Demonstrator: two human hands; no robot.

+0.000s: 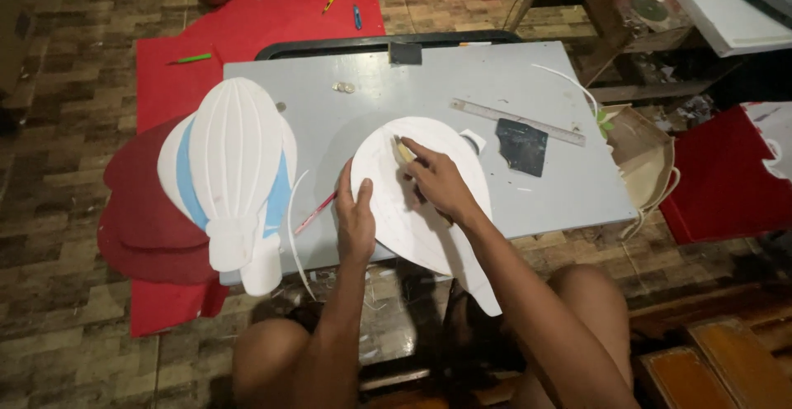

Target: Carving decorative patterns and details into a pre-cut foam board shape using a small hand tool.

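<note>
A white balloon-shaped foam cutout (429, 219) lies on the low grey table (462, 79), its narrow end hanging over the near edge. My left hand (355, 223) lies flat on the cutout's left edge, fingers together. My right hand (437, 182) presses a small yellowish block (405, 152) against the upper part of the cutout. To the left lies a finished white ribbed balloon shape with blue edging (235, 170), over dark red pieces (144, 219).
A metal ruler (517, 122) and a dark square sheet (522, 146) lie right of the cutout. A pink pencil (315, 212) sits near my left hand. Red sheets (247, 29) cover the floor behind, where another person sits. A beige bag (648, 161) is at the table's right.
</note>
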